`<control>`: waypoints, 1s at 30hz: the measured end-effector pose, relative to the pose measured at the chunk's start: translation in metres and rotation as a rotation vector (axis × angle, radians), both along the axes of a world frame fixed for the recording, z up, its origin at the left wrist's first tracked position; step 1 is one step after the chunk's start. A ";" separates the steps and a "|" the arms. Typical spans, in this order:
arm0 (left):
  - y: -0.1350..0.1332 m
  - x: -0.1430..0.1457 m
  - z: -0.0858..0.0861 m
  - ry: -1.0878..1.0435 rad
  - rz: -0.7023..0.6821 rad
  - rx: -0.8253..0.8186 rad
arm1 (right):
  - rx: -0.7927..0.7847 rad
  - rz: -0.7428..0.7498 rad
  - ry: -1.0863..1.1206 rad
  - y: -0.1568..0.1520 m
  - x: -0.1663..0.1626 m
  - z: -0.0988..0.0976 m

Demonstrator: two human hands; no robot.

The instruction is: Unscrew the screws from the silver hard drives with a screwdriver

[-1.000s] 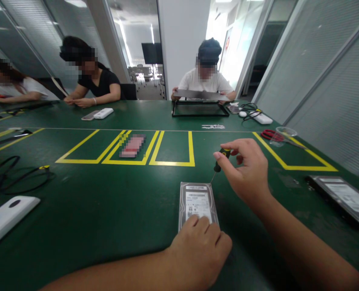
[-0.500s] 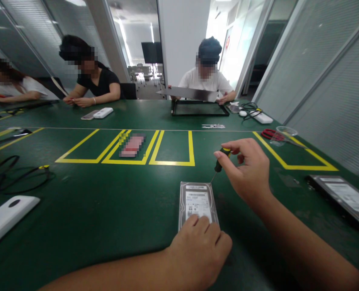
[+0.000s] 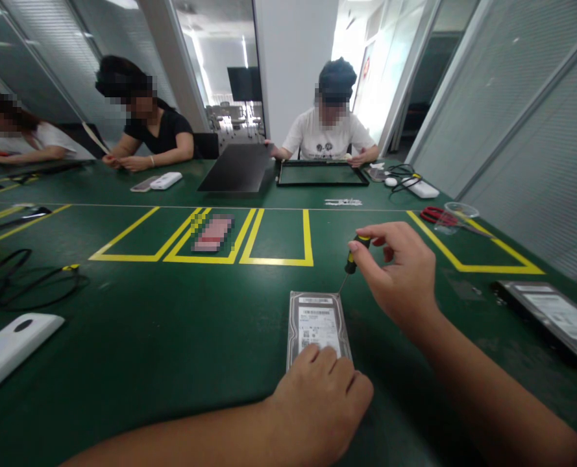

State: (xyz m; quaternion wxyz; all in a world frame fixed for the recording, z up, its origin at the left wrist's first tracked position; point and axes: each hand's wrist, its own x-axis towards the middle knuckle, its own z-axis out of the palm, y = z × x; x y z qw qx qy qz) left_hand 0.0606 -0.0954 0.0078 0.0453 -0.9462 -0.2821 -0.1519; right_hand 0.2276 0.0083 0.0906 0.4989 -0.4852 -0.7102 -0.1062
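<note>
A silver hard drive (image 3: 317, 321) with a white label lies on the green table before me. My left hand (image 3: 322, 399) is closed over its near end, hiding that part. In my right hand (image 3: 398, 266) a small black and yellow screwdriver (image 3: 351, 259) is pinched between thumb and fingers. It leans, and its thin shaft comes down to the far right corner of the drive. Whether a screw sits under the tip is too small to tell.
A second hard drive (image 3: 553, 318) lies at the right, with tiny parts near it. Red-handled scissors (image 3: 437, 216) and a clear cup (image 3: 458, 213) stand behind. At left are a white power bank (image 3: 13, 350) and black cable (image 3: 30, 292). Co-workers sit across the table (image 3: 171, 337).
My hands, the screwdriver and the drive stay almost in place. Across the table, a co-worker has moved a dark flat panel from above the black frame leftward, down toward the table.
</note>
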 end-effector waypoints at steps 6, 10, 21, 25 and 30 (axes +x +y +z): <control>0.000 0.000 0.001 -0.012 0.007 0.015 | -0.006 0.019 0.018 -0.001 0.000 -0.001; 0.000 0.001 -0.001 -0.020 0.012 0.027 | 0.001 0.024 0.022 -0.001 -0.001 0.000; 0.001 0.000 -0.002 0.000 0.002 0.014 | 0.051 0.043 0.019 0.001 0.000 -0.004; 0.002 0.000 -0.001 0.000 0.007 0.013 | 0.073 0.035 0.000 0.004 0.000 -0.004; 0.001 0.000 -0.002 -0.003 -0.001 0.010 | 0.095 0.043 -0.005 0.004 0.000 -0.005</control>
